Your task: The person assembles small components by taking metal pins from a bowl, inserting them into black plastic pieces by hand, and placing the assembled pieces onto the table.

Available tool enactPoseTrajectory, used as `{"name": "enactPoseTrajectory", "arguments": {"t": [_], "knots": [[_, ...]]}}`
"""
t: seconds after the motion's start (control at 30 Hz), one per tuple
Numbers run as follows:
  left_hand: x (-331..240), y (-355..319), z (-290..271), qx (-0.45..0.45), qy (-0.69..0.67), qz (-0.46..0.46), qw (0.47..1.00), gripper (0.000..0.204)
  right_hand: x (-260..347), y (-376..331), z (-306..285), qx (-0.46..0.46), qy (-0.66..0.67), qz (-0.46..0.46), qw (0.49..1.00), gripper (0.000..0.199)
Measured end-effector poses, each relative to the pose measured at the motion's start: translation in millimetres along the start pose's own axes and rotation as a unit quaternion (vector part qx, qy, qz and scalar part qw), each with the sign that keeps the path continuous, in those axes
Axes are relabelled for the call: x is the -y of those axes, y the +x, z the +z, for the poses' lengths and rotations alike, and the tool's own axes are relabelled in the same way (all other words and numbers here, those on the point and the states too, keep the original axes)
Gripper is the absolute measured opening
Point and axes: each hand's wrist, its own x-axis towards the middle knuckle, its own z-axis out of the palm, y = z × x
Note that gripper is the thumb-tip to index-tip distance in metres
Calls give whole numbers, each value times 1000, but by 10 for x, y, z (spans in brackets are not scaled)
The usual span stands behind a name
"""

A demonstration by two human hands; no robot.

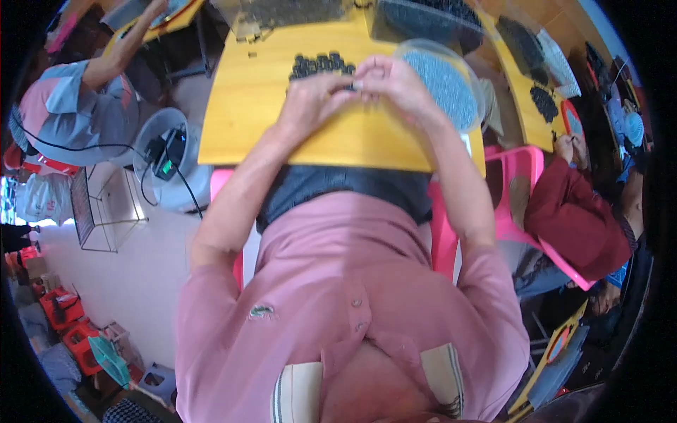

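My left hand (310,99) and my right hand (396,81) meet fingertip to fingertip over the yellow table (247,120). Between the fingers of both hands sits a small dark part (350,86), mostly hidden. Just beyond the hands lies a cluster of small dark parts (321,65) set in rows. A clear round bowl (446,88) of fine grey pieces stands by my right hand, touching its wrist side. My pink shirt fills the lower picture.
Trays of dark parts (423,17) line the table's far edge. One person (77,99) works at the left, another in a dark red sleeve (575,218) on a pink chair (518,176) at the right. A white bucket (166,158) with a cable and a wire rack (106,204) stand on the floor to the left.
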Motion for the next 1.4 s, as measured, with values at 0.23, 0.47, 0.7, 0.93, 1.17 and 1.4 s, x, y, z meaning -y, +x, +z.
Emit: {"name": "enactPoseTrajectory", "arguments": {"t": [0.23,0.47,0.7,0.93,1.17,1.4], "knots": [[-137,35,-61,46,-64,-63,995,26,105,-99,58,-13,2,13,1000,22],[60,58,-188,-125,-97,-188,969,24,530,-81,17,60,-126,119,983,15],[625,68,-223,-301,-243,-351,853,40,1318,731,70,-149,-175,-219,948,24],[757,52,-215,-313,-401,-409,758,39,331,313,480,-1,-462,-120,879,21],[482,36,-45,-291,-336,-397,803,46,-159,244,523,21,-486,-85,870,24],[467,13,-87,-342,-362,-400,769,53,-60,253,521,46,-519,-63,851,25]]}}
